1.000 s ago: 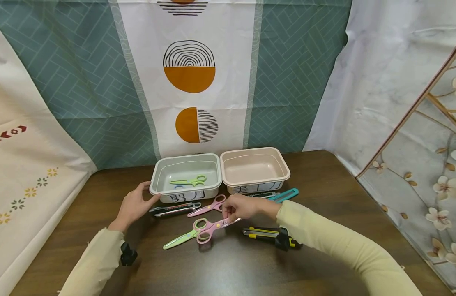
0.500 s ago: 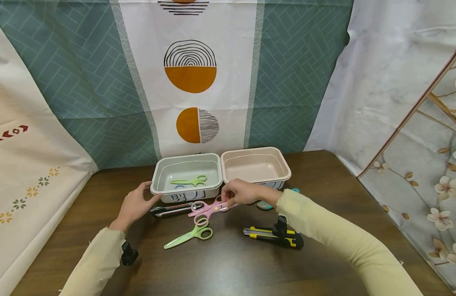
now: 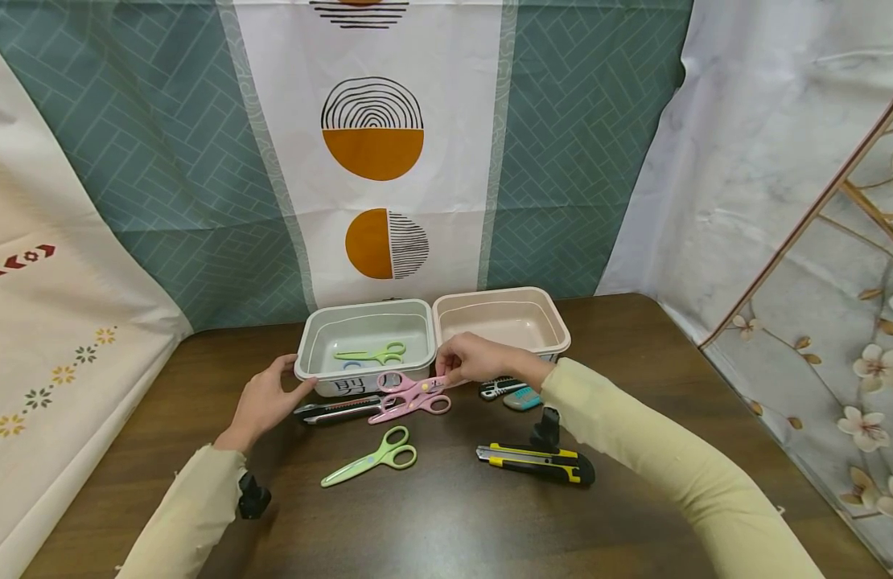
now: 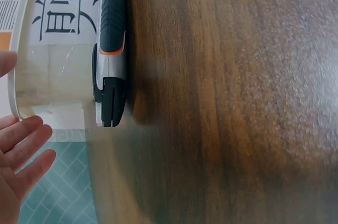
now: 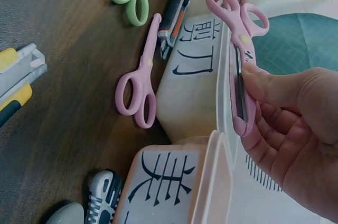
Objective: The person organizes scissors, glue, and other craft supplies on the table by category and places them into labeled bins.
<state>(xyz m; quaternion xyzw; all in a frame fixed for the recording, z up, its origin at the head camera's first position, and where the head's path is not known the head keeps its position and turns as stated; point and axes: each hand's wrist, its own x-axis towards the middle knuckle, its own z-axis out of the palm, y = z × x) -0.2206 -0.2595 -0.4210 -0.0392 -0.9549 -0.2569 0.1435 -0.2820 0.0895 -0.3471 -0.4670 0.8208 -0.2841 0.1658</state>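
In the head view my right hand [image 3: 479, 358] pinches pink scissors [image 3: 420, 388] by the blade end, handles pointing left, in front of the bins. The right wrist view shows these held scissors [image 5: 244, 39] beside the rim of the grey-green bin [image 3: 367, 305]. A second pair of pink scissors [image 5: 140, 81] lies on the table below, partly covered in the head view. My left hand [image 3: 264, 404] touches the grey-green bin's left front corner, its fingers [image 4: 31, 145] fairly straight. Inside that bin lie green scissors [image 3: 374, 354] and something blue, mostly hidden.
A beige bin [image 3: 500, 295] adjoins on the right. Along the bins' front lie a black-grey utility knife [image 3: 341, 410], a black-white one [image 3: 497, 388] and a teal-grey one [image 3: 522, 399]. Nearer are green scissors [image 3: 370, 458] and a yellow-black utility knife [image 3: 537, 462].
My right hand has lifted the pink scissors off the table near the green scissors and carried them away from me, towards the bins. The left hand has stayed at the bin's corner.
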